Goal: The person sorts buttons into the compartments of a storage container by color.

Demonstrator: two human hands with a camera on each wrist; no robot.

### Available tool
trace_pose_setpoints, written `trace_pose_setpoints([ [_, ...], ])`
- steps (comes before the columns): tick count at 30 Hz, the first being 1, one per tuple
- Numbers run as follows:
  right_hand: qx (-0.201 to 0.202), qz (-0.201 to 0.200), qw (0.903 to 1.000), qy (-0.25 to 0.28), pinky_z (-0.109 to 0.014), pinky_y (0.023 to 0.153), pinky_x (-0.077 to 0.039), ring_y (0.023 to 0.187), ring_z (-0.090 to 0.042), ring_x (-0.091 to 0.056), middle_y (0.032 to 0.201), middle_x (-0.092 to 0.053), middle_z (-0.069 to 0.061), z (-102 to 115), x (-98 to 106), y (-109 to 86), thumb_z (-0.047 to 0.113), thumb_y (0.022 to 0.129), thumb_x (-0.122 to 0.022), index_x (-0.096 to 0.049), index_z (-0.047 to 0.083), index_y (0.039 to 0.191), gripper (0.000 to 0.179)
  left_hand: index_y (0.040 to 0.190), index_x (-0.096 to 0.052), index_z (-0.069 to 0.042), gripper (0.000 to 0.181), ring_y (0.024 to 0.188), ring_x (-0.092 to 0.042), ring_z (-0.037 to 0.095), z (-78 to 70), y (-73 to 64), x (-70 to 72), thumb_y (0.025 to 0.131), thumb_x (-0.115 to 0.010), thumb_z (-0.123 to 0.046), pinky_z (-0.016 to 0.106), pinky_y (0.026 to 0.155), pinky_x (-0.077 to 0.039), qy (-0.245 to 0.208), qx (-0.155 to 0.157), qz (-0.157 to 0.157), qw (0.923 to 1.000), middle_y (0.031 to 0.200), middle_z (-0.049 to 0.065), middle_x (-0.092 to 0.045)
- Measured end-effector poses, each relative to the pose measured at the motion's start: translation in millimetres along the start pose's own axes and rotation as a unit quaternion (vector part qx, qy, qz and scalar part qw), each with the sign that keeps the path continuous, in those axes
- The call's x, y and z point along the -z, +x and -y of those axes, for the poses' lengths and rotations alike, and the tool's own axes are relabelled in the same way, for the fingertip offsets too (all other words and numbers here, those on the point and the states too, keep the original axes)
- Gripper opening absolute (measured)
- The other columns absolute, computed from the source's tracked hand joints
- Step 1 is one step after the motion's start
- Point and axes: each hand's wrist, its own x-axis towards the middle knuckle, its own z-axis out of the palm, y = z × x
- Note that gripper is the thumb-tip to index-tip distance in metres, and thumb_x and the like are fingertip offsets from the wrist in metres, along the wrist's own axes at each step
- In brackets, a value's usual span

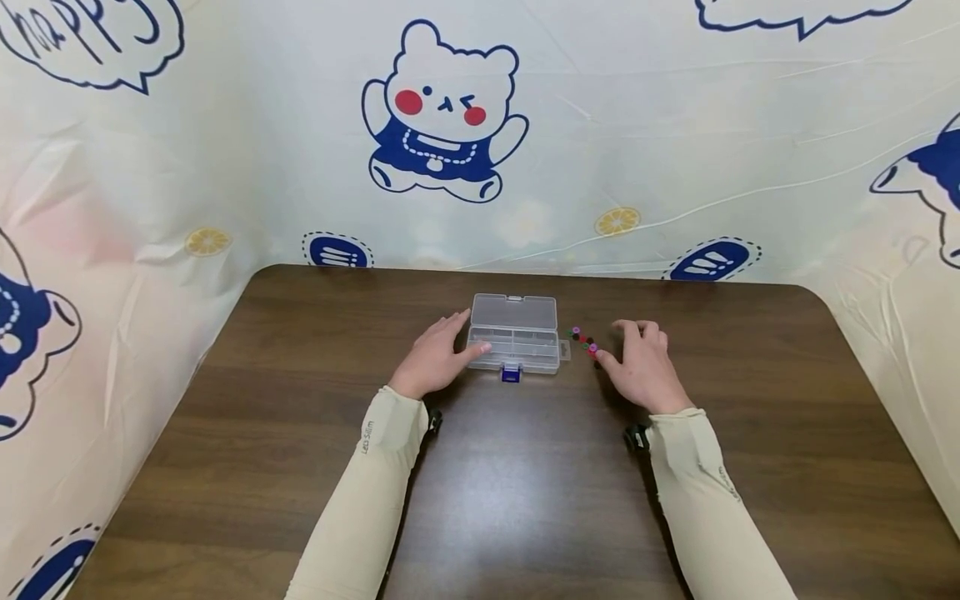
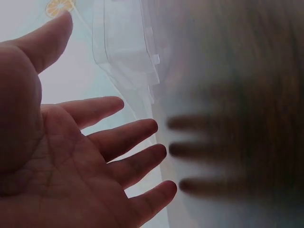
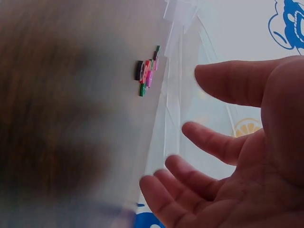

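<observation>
A clear plastic compartment box (image 1: 513, 313) lies with its lid raised at the back, its blue latch (image 1: 511, 375) facing the near side. At its left side is my left hand (image 1: 435, 360), fingers spread and thumb reaching over the front corner of the box. Several small coloured pieces (image 1: 583, 340), in pink, green, red and black, lie in a loose line to the right of the box. My right hand (image 1: 643, 367) is beside them, with the thumb close to the nearest pieces. In the right wrist view its fingers are slightly bent with nothing between them, and the pieces (image 3: 146, 73) sit beyond the thumb.
Everything lies on a dark brown wooden table (image 1: 480, 483) with rounded back corners. A pale cloth (image 1: 585, 125) printed with cartoon bears hangs behind it and along both sides. A small clear tab (image 1: 565, 350) sticks out at the box's right side.
</observation>
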Motion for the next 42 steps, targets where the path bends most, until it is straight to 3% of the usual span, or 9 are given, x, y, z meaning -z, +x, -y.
trace_pose_setpoints([
  [8,-0.004,0.054,0.9985,-0.003,-0.059,0.102,-0.042,0.119,-0.043,-0.043,0.131,-0.045,-0.03,-2.5,-0.8,1.5,0.015,0.098,-0.06,-0.054,-0.005,0.126,0.035,0.16,-0.025,-0.011,0.079,0.151,-0.019,0.037,-0.7,0.0,-2.6,0.099,-0.059,-0.05,0.052,0.123,-0.016,0.0,-0.015,0.007,0.9999,0.163,0.013,-0.028],
  [18,0.032,0.053,0.9981,-0.007,-0.051,0.09,-0.05,0.099,-0.033,-0.056,0.106,-0.061,-0.019,-5.7,-2.5,7.0,0.01,0.094,-0.067,-0.067,-0.001,0.11,0.019,0.161,-0.024,-0.014,0.08,0.151,-0.019,0.037,0.3,1.6,-3.4,0.099,-0.059,-0.05,0.052,0.123,-0.016,0.004,-0.027,0.004,0.9996,0.163,0.012,-0.028],
  [30,0.024,0.057,0.9979,-0.018,-0.046,0.082,-0.05,0.089,-0.03,-0.055,0.095,-0.062,-0.015,-6.3,-5.7,12.3,0.012,0.092,-0.072,-0.069,0.0,0.102,0.016,0.161,-0.022,-0.013,0.085,0.153,-0.016,0.032,-4.0,3.8,-7.0,0.096,-0.064,-0.05,0.05,0.123,-0.017,-0.013,-0.03,0.01,0.9994,0.165,0.011,-0.024],
  [42,0.022,0.061,0.9978,-0.014,-0.044,0.08,-0.05,0.086,-0.029,-0.055,0.092,-0.062,-0.013,-6.7,-6.8,12.0,0.012,0.092,-0.072,-0.068,0.0,0.1,0.015,0.158,-0.031,-0.01,0.086,0.152,-0.018,0.032,-5.1,6.8,-10.5,0.093,-0.068,-0.051,0.052,0.123,-0.015,0.03,-0.021,0.016,0.9992,0.163,0.013,-0.029],
])
